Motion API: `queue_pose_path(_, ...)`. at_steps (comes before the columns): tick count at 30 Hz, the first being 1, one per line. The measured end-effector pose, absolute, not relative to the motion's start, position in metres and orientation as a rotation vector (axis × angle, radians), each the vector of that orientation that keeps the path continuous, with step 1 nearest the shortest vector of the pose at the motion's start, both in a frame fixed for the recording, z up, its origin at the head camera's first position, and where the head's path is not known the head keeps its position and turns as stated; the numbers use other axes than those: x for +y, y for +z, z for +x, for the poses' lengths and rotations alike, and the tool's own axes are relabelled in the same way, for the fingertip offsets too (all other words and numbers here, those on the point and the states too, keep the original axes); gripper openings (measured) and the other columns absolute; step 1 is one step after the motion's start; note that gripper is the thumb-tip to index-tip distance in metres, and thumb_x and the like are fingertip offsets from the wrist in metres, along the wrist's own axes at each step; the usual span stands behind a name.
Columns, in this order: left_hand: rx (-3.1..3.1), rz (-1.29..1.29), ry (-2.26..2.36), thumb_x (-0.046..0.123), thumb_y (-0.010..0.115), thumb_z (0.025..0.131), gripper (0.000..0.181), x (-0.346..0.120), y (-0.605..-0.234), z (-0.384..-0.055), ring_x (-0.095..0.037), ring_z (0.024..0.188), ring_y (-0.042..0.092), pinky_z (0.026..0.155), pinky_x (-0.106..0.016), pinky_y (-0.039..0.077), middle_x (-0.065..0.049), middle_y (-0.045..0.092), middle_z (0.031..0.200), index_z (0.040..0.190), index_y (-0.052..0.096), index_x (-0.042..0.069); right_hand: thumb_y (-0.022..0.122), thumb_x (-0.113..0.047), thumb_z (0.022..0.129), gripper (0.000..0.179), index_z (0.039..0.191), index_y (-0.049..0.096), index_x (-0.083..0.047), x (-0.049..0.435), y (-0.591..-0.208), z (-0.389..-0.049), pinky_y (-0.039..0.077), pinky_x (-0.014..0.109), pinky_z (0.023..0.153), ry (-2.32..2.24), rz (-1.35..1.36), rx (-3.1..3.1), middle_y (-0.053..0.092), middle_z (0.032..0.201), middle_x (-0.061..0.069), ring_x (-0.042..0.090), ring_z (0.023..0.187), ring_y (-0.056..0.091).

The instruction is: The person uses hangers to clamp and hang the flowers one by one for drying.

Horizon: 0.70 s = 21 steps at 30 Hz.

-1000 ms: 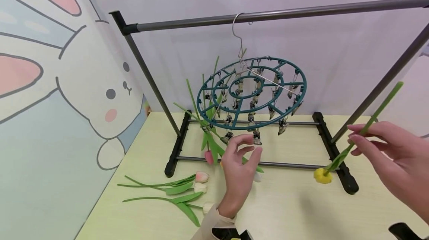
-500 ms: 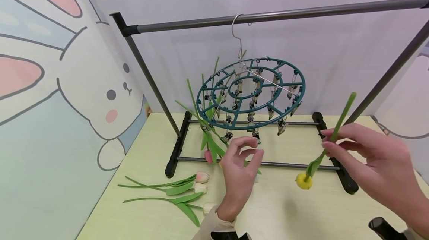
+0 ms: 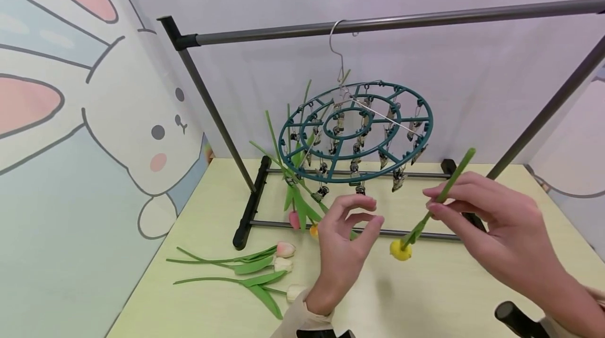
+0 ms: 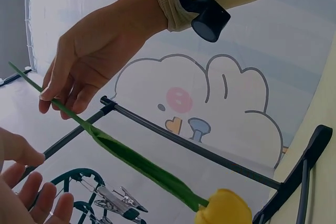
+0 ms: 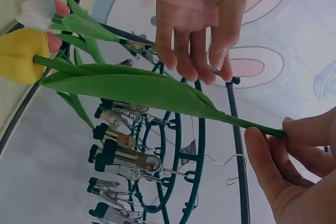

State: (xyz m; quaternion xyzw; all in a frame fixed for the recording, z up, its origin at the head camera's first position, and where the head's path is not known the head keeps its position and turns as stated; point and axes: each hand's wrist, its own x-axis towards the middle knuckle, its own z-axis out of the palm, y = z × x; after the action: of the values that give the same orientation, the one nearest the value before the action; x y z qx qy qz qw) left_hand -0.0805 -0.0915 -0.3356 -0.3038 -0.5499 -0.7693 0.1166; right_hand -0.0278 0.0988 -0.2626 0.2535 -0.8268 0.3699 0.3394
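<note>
My right hand [image 3: 493,228] pinches the green stem of a yellow tulip [image 3: 400,250] between thumb and fingertips. Its bloom points down to the left. My left hand [image 3: 341,254] is raised below the front of a round green clip hanger [image 3: 340,181], fingers bent and thumb apart, holding nothing. Metal clips [image 3: 398,179] dangle from the hanger's rings. In the right wrist view the tulip's long leaf [image 5: 131,92] passes in front of the clips, near the left fingers. At the hanger's left side, a pink tulip [image 3: 294,219] and an orange tulip [image 3: 314,230] hang bloom down.
A dark metal rack [image 3: 425,19] carries the hanger by its hook and stands on the pale table [image 3: 156,301]. On the table at the left lie three tulips, among them a pink-white one [image 3: 285,249] and a white one [image 3: 295,293]. A rabbit-printed wall [image 3: 123,133] borders the left.
My right hand has brought the yellow tulip leftward, closer to my left hand. My left hand has shifted slightly right. The hanger and the tulips on the table stay in place.
</note>
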Motion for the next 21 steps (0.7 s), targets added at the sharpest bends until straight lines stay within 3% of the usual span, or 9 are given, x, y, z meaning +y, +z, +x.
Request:
queue_pose_path(11,-1.598,-1.135,-2.219,-0.005,0.064,0.085,0.026,-0.090,-0.328,-0.079,-0.028,0.097,0.061,0.080,-0.041,0.055,-0.021,0.058,0.105,0.110,0.055,-0.005,0.079,0.011,0.063,0.042,0.092,0.069,-0.018,0.080,-0.260,-0.035,0.046,0.012,0.063,0.855,0.721,-2.206,0.067,0.088,-0.010,0.000,0.075,0.059)
queue_pose_path(14,-1.607,-1.158,-2.207,-0.005,0.064,0.085,0.023,-0.090,-0.328,-0.080,-0.026,0.094,0.062,0.078,-0.040,0.056,-0.020,0.059,0.103,0.107,0.056,-0.004,0.079,0.002,0.072,0.029,0.090,0.069,-0.017,0.076,-0.263,-0.039,0.048,0.013,0.069,0.896,0.786,-2.183,0.066,0.089,-0.007,0.003,0.079,0.059)
queue_pose_path(17,-1.624,-1.167,-2.187,-0.005,0.065,0.085,0.021,-0.090,-0.329,-0.081,-0.025,0.090,0.063,0.077,-0.039,0.056,-0.020,0.060,0.100,0.104,0.057,-0.004,0.072,-0.020,0.085,0.008,0.091,0.070,-0.016,0.073,-0.265,-0.043,0.048,0.013,0.070,0.925,0.824,-2.153,0.066,0.090,-0.005,0.004,0.082,0.057)
queue_pose_path(19,-1.639,-1.164,-2.179,-0.005,0.065,0.085,0.020,-0.090,-0.329,-0.082,-0.023,0.089,0.063,0.077,-0.039,0.056,-0.019,0.060,0.100,0.104,0.058,-0.004,0.066,-0.030,0.089,0.016,0.093,0.070,-0.015,0.071,-0.267,-0.045,0.048,0.013,0.070,0.942,0.846,-2.136,0.065,0.091,-0.004,0.005,0.083,0.056)
queue_pose_path(21,-1.647,-1.161,-2.173,-0.005,0.065,0.085,0.019,-0.091,-0.329,-0.082,-0.023,0.089,0.063,0.077,-0.039,0.056,-0.019,0.060,0.100,0.103,0.058,-0.004,0.068,-0.026,0.088,0.012,0.093,0.070,-0.015,0.069,-0.267,-0.047,0.048,0.014,0.071,0.948,0.857,-2.131,0.065,0.092,-0.003,0.007,0.085,0.056)
